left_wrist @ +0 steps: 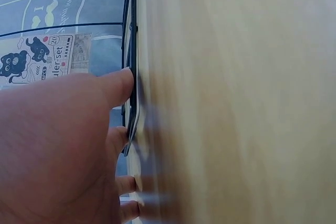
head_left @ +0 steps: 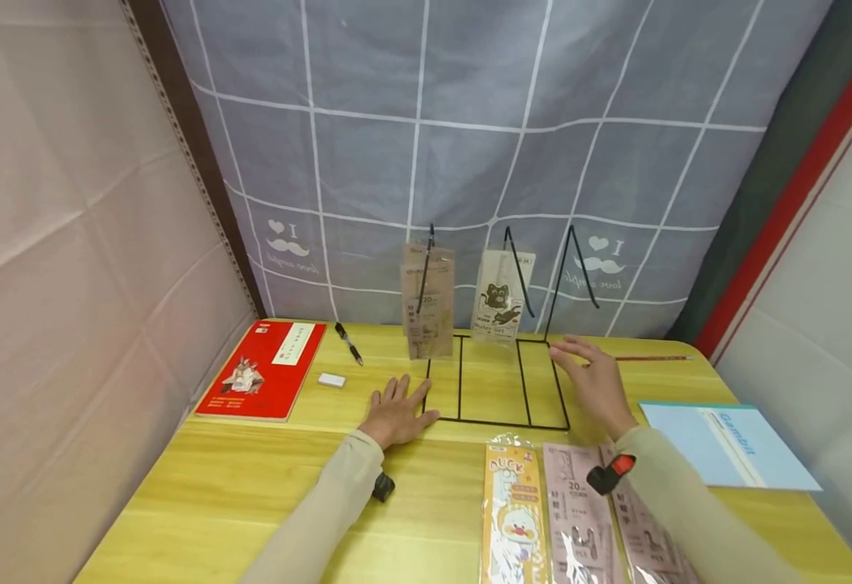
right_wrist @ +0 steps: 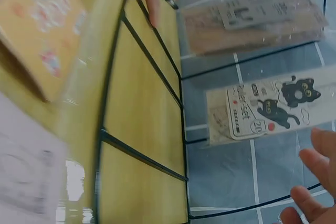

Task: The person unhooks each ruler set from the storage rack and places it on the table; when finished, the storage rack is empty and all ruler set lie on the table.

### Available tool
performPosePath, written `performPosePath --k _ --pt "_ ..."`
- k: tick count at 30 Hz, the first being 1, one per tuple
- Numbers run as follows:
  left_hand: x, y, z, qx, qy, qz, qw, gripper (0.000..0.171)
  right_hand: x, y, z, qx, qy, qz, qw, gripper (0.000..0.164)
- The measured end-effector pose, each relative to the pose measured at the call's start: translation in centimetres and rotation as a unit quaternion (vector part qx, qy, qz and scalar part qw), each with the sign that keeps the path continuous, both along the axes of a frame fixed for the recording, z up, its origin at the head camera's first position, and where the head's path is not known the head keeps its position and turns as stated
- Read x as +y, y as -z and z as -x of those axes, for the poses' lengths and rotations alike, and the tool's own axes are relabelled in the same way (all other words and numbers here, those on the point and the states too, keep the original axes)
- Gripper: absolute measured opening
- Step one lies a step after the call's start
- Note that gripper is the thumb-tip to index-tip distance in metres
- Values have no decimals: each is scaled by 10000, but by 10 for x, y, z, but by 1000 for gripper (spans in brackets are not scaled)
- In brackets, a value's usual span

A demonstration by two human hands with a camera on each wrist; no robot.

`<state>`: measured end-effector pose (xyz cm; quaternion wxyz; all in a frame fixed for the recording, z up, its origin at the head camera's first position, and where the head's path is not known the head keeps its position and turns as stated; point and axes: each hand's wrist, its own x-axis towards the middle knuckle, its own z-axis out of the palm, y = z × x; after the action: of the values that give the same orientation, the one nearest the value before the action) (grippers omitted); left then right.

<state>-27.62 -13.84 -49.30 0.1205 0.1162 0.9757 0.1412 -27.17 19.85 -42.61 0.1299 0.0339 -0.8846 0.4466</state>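
A black wire display rack (head_left: 460,381) stands on the table with three raised hooks. Pinkish ruler-set packets (head_left: 429,312) hang from the left hook, and a black-cat ruler set (head_left: 500,294) from the middle one; the right hook (head_left: 584,268) bears nothing. My left hand (head_left: 396,415) lies with spread fingers at the rack's front left corner, thumb and a finger touching the wire in the left wrist view. Near the rack's right side, my right hand (head_left: 595,385) is raised with loosely bent fingers and holds nothing; in the right wrist view its fingers (right_wrist: 310,200) are apart from one another.
An orange duck packet (head_left: 515,519) and two pink ruler packets (head_left: 582,519) lie in front. To the left are a red book (head_left: 265,369), a pen (head_left: 348,345) and an eraser (head_left: 331,380). At right lie a blue notebook (head_left: 728,446) and a pencil (head_left: 655,358).
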Motion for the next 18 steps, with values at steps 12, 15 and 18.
performPosePath --k 12,15,18 --pt "1 1 0 -57 37 -7 10000 66 -20 -13 72 422 -230 51 9988 44" --pt "0 1 0 -55 15 9 10000 67 -27 -20 83 396 -219 -21 9990 45" --pt "1 1 1 -50 5 19 10000 67 -32 -25 91 415 -203 23 9989 47"
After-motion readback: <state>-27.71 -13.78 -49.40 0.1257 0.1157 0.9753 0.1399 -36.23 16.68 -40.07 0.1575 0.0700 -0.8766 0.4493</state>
